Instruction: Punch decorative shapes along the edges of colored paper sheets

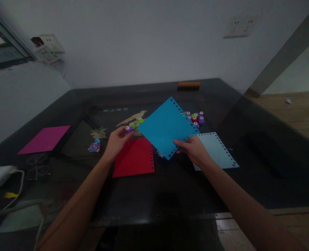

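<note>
My right hand point(193, 148) pinches a blue paper sheet point(167, 127) near its lower right edge, holding it tilted above the table. Small holes run along two edges of that sheet. My left hand point(118, 140) has its fingers closed on a small purple craft punch point(129, 129) with a round eye on top. Two green punches point(136, 123) stand just beyond it. Under my left hand lies a red sheet point(135, 160), holed along its right edge. Below my right hand is a pale blue sheet point(217, 151), also with edge holes.
Several colourful punches point(195, 119) stand behind the blue sheet. A heap of paper bits point(94, 145) and a magenta sheet point(45, 139) lie left. Glasses point(38, 169) and a white device with a cable point(0, 176) are nearer. A brown roll point(189, 84) sits at the back.
</note>
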The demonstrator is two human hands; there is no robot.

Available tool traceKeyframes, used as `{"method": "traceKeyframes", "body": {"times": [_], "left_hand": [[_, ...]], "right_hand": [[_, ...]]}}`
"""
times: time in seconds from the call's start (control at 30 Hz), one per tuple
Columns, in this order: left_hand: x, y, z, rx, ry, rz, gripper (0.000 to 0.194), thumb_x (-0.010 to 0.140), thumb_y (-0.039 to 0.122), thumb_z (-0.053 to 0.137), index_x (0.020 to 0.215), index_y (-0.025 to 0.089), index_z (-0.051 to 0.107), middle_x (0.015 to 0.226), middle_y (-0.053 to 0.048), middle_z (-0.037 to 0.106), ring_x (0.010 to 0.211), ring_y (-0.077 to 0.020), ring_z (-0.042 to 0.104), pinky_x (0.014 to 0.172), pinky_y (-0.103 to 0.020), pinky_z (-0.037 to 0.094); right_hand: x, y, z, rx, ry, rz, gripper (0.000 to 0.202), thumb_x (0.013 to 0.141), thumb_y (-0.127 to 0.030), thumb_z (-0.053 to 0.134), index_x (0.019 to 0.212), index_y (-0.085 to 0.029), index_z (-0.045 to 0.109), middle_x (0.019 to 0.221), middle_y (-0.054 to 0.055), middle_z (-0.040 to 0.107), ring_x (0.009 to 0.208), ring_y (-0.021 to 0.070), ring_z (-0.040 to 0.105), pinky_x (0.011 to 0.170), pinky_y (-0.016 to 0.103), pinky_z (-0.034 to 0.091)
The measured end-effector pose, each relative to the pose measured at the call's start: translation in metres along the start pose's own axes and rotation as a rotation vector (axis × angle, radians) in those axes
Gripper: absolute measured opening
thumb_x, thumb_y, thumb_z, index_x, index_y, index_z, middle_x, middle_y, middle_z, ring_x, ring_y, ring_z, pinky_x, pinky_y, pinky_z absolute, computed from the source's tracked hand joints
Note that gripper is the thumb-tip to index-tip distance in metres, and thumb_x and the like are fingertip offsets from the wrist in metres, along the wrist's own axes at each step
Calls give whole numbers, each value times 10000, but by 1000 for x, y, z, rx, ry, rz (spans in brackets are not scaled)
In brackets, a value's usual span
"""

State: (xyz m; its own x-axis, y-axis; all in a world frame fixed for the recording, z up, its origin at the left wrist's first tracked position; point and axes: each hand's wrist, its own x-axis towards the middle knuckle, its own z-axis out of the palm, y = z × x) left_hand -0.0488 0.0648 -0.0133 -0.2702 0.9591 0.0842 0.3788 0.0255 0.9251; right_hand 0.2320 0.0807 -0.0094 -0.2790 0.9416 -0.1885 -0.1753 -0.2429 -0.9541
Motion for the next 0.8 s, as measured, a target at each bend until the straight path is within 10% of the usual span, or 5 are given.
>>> {"method": "traceKeyframes", "body": {"times": [0.3, 0.8], "left_hand": [[-24, 22, 26, -670, -185, -257, 381, 660, 147, 736, 1028, 167, 640, 876, -6, 674, 682, -76, 602, 686, -201, 489], [-44, 34, 38, -740, -351, -403, 295, 763, 292, 695, 1032, 178, 655, 941, -55, 698, 760, -141, 669, 715, -254, 544]], "right_hand": [[1, 0, -1, 61, 18, 8, 459, 578, -286, 794, 983, -181, 603, 873, 50, 706, 653, 163, 650, 538, 270, 542], [-3, -2, 6, 55, 89, -33, 378, 547, -282, 812, 881, -180, 664, 855, 46, 724, 668, 170, 656, 616, 315, 557]]}}
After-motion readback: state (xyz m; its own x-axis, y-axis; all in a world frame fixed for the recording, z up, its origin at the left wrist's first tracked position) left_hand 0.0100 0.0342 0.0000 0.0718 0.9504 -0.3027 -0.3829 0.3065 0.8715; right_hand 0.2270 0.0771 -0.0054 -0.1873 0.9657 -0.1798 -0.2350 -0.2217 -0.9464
